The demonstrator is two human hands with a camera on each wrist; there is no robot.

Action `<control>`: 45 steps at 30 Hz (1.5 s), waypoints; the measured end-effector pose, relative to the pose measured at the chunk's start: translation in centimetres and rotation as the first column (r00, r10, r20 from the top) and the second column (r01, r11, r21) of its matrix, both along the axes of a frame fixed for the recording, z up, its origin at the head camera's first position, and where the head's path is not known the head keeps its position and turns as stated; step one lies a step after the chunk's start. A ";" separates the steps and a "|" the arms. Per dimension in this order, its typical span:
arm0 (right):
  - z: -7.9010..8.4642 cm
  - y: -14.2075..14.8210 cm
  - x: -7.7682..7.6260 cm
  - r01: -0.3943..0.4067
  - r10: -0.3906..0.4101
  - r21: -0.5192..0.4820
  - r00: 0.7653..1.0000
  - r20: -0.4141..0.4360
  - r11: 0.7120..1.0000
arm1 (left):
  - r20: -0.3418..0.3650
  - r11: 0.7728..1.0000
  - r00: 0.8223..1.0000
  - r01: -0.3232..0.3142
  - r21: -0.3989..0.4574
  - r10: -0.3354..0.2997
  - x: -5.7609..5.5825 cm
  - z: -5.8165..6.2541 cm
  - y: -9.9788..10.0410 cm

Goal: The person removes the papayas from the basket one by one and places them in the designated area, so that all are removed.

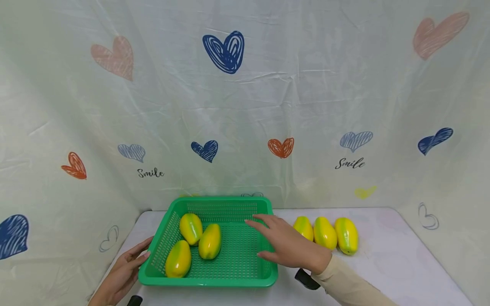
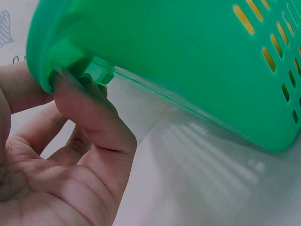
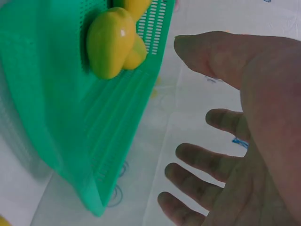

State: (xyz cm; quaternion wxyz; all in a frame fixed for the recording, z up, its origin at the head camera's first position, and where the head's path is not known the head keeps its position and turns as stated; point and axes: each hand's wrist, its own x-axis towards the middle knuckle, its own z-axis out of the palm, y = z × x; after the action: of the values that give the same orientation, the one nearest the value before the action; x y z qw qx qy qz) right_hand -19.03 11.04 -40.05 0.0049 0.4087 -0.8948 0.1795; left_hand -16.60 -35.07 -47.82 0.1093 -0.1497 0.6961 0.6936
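A green plastic basket [image 1: 229, 281] with slotted sides stands on the table. Three glossy yellow-green fruits [image 1: 210, 241], shaped like small papayas or mangoes, lie in its left half. At the basket's left side, my left hand [image 1: 123, 270] grips the rim, its thumb pressed against the edge in the left wrist view. Above the basket's right rim hovers my right hand [image 1: 285, 243], fingers spread and holding nothing. The right wrist view shows that hand's palm and separated fingers beside the basket [image 3: 61, 117], with fruits [image 3: 110, 42] inside it.
Three more of these fruits [image 1: 325, 233] sit in a row on the white table [image 1: 398, 263], right of the basket, the leftmost partly behind my right hand. A pale curtain [image 1: 245, 106] printed with hearts hangs behind the table.
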 end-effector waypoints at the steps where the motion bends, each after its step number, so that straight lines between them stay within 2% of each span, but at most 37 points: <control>1: 0.0 -0.4 -0.2 -0.006 0.006 0.006 1.000 0.002 1.000 | 0.000 1.000 1.000 -0.001 0.000 0.001 0.0 0.0 0.0; 7: -0.1 -3.0 -1.4 -0.031 0.029 0.045 0.999 0.025 0.999 | 0.009 1.000 1.000 -0.012 0.018 0.012 0.0 0.0 0.0; 12: -0.5 -5.1 -2.2 -0.028 0.026 0.087 0.999 0.026 0.996 | 0.010 1.000 1.000 -0.007 -0.001 0.007 0.0 0.1 0.1; 19: -1.0 -7.4 -3.2 -0.003 -0.002 0.151 0.999 0.037 0.988 | 0.015 1.000 1.000 -0.010 -0.008 0.010 -0.1 0.1 0.2; 26: -1.8 -9.8 -4.1 0.046 -0.067 0.211 0.993 0.095 0.976 | 0.014 1.000 1.000 -0.024 0.007 0.024 -0.1 0.2 0.3; 38: -2.7 -13.2 -4.6 0.040 -0.080 0.272 0.987 0.136 0.961 | 0.013 1.000 1.000 -0.020 -0.007 0.020 -0.2 0.2 0.3; 45: -3.5 -14.6 -5.0 0.055 -0.093 0.303 0.989 0.112 0.951 | 0.013 1.000 1.000 -0.028 -0.012 0.028 -0.4 0.2 0.4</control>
State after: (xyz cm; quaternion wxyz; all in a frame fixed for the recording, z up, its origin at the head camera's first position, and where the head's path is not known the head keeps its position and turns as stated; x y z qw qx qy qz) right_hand -23.98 -3.60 -43.59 -0.1063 0.3587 -0.9249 0.0671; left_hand -16.97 -34.66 -47.64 0.1032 -0.1648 0.6973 0.6899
